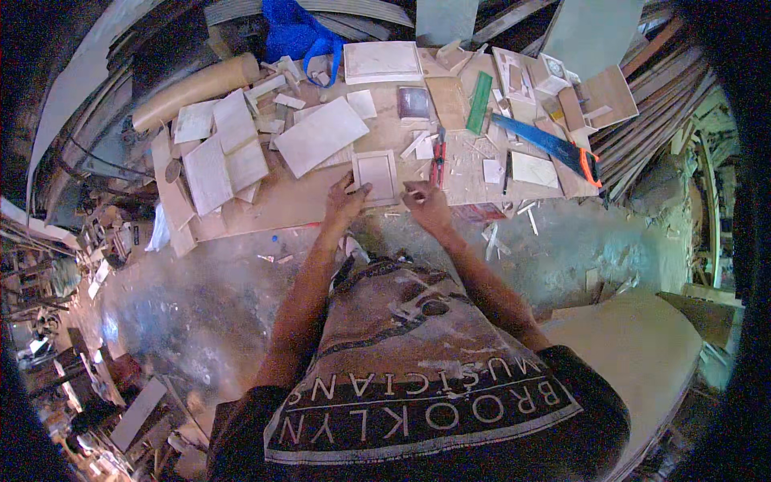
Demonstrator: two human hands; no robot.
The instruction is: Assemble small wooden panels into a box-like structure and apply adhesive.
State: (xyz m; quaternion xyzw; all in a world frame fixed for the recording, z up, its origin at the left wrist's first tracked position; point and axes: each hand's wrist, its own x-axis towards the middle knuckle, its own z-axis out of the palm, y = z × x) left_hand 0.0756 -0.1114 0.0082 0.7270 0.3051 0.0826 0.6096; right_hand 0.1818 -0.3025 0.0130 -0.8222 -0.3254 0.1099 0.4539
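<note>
A small pale wooden panel with a raised frame lies at the near edge of the workbench. My left hand holds its near left corner, with the thumb over the frame and the fingers along the side. Just off the panel's right side is my right hand, its fingers curled in a pinch; whatever may be between them is too small to make out. Beyond that hand lies a slim red and black tool, among thin wood offcuts.
Flat boards and a thick cardboard-coloured tube cover the bench's left. A blue handsaw with an orange handle, a green strip and small wooden boxes lie right. A blue bag sits behind; stacked planks flank the bench.
</note>
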